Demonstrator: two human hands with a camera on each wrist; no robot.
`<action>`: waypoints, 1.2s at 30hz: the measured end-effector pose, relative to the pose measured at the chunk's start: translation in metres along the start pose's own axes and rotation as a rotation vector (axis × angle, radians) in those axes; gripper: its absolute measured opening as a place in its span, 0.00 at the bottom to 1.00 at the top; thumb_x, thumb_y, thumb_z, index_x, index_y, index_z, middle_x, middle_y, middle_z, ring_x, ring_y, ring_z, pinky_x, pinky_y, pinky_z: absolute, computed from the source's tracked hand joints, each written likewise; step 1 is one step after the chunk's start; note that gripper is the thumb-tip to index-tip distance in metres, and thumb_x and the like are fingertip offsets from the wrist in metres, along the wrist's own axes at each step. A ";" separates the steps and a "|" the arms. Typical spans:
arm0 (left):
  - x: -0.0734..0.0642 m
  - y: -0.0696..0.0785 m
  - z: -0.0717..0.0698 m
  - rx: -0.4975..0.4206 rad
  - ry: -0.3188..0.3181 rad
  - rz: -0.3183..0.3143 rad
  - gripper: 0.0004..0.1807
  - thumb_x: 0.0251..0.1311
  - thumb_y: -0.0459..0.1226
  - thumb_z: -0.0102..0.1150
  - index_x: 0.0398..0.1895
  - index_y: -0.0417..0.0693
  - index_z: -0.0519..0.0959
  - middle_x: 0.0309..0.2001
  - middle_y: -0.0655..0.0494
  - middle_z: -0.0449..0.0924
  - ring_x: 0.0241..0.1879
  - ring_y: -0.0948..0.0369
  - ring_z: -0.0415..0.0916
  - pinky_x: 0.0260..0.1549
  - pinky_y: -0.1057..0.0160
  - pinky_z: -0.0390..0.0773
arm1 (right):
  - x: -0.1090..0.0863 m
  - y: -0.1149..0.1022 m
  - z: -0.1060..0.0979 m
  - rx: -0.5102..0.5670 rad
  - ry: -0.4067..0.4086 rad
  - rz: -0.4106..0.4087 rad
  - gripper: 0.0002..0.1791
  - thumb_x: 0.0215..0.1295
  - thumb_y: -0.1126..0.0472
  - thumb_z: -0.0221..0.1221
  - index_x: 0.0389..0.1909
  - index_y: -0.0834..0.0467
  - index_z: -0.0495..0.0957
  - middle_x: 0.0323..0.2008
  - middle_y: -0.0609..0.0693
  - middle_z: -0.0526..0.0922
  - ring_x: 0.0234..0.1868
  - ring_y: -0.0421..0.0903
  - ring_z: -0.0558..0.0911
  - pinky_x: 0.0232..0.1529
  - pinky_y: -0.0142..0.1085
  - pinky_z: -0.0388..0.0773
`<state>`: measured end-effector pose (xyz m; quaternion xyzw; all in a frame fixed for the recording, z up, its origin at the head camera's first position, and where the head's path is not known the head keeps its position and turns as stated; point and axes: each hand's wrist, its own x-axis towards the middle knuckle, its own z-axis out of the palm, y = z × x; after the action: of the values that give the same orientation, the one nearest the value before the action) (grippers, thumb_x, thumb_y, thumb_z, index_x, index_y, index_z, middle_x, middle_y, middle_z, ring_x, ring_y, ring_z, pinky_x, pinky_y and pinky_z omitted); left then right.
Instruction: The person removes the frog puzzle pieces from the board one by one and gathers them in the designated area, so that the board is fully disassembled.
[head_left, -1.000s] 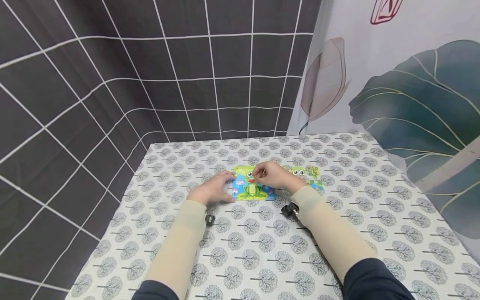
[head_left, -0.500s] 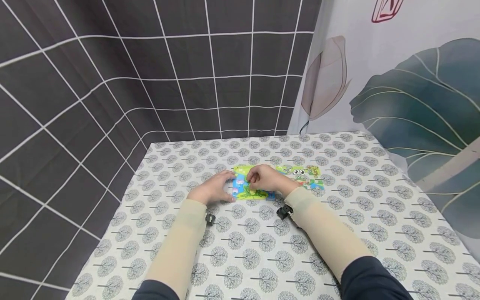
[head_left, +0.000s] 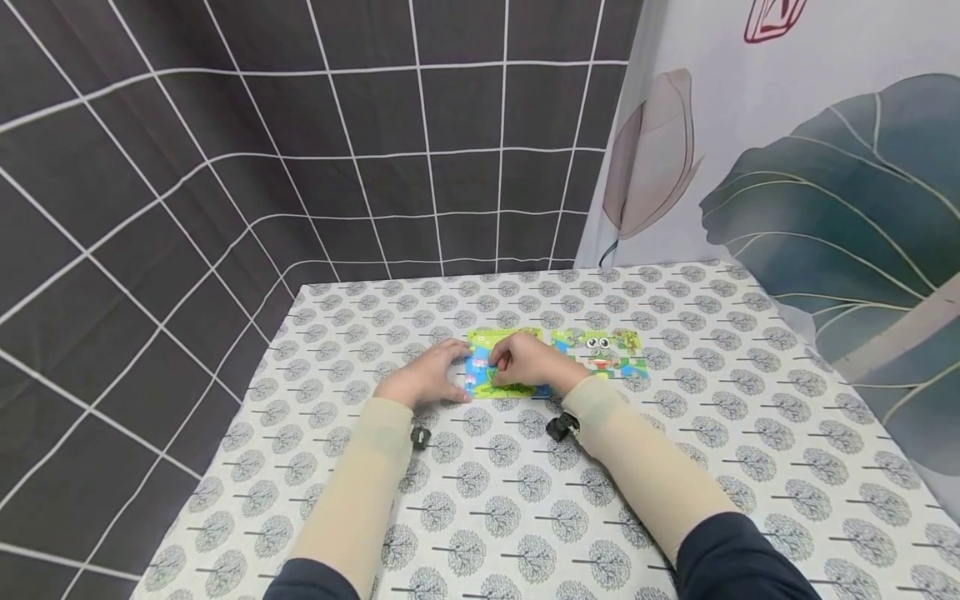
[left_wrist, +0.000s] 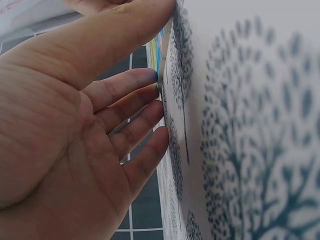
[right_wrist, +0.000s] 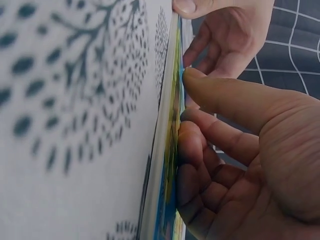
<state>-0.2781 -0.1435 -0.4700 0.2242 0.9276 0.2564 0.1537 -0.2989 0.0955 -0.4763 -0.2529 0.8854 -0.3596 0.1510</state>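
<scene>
I am finding no words, brand name or number I can read. Taking the leaf as my landmark, I am seeing one sign: a red mark above it, standing on the same white curtain. It is showing red strokes inside a red outline, rather like a seal, but the top edge of my head view is cutting it off, so I am making out no character.

On the bench: a picture board, left hand at its left edge, right hand atop it; just to the right, a second board; behind the bench, a curtain.
</scene>
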 end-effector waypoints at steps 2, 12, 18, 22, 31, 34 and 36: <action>0.000 0.000 0.000 0.001 0.001 -0.001 0.53 0.49 0.47 0.82 0.78 0.49 0.67 0.82 0.51 0.56 0.80 0.48 0.51 0.77 0.41 0.54 | 0.000 -0.002 0.001 -0.007 -0.004 0.013 0.14 0.54 0.63 0.78 0.41 0.56 0.88 0.31 0.47 0.84 0.32 0.43 0.80 0.36 0.35 0.82; 0.001 -0.002 0.001 0.006 0.002 -0.003 0.53 0.48 0.48 0.83 0.78 0.49 0.67 0.82 0.52 0.56 0.80 0.49 0.52 0.77 0.41 0.55 | 0.000 -0.001 0.003 -0.026 -0.015 0.018 0.10 0.54 0.60 0.79 0.36 0.53 0.88 0.31 0.45 0.84 0.33 0.43 0.80 0.36 0.35 0.81; 0.000 0.001 -0.001 0.007 0.000 -0.008 0.53 0.49 0.47 0.82 0.79 0.50 0.66 0.82 0.51 0.55 0.80 0.48 0.52 0.77 0.41 0.55 | -0.001 -0.003 0.003 -0.038 -0.013 0.031 0.11 0.54 0.60 0.79 0.35 0.53 0.87 0.31 0.45 0.84 0.34 0.44 0.80 0.38 0.36 0.81; -0.001 0.002 -0.001 0.008 -0.004 -0.012 0.53 0.49 0.47 0.82 0.79 0.50 0.66 0.82 0.51 0.55 0.80 0.49 0.52 0.77 0.42 0.55 | -0.001 -0.006 0.003 -0.034 -0.016 0.042 0.11 0.54 0.61 0.79 0.36 0.54 0.87 0.31 0.46 0.83 0.34 0.44 0.79 0.38 0.36 0.80; -0.001 0.002 -0.001 0.006 0.000 -0.011 0.53 0.49 0.47 0.82 0.79 0.50 0.66 0.82 0.51 0.56 0.80 0.49 0.52 0.78 0.43 0.55 | -0.001 -0.007 0.005 -0.054 -0.027 0.046 0.11 0.56 0.61 0.77 0.37 0.55 0.85 0.30 0.47 0.82 0.31 0.43 0.78 0.37 0.36 0.79; -0.001 0.002 -0.001 0.006 -0.001 -0.010 0.53 0.49 0.48 0.82 0.79 0.49 0.66 0.82 0.52 0.56 0.80 0.49 0.52 0.78 0.43 0.55 | -0.001 -0.007 0.005 -0.054 -0.027 0.050 0.12 0.56 0.62 0.77 0.38 0.54 0.84 0.31 0.47 0.81 0.33 0.44 0.78 0.38 0.36 0.79; -0.001 0.001 -0.001 0.008 -0.002 -0.010 0.53 0.49 0.48 0.82 0.79 0.49 0.66 0.82 0.52 0.56 0.80 0.50 0.52 0.78 0.44 0.55 | -0.001 -0.008 0.006 -0.052 -0.025 0.051 0.12 0.56 0.62 0.77 0.38 0.54 0.84 0.32 0.48 0.81 0.34 0.44 0.78 0.39 0.37 0.79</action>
<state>-0.2772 -0.1429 -0.4685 0.2202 0.9296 0.2516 0.1549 -0.2927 0.0885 -0.4746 -0.2388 0.8986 -0.3293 0.1646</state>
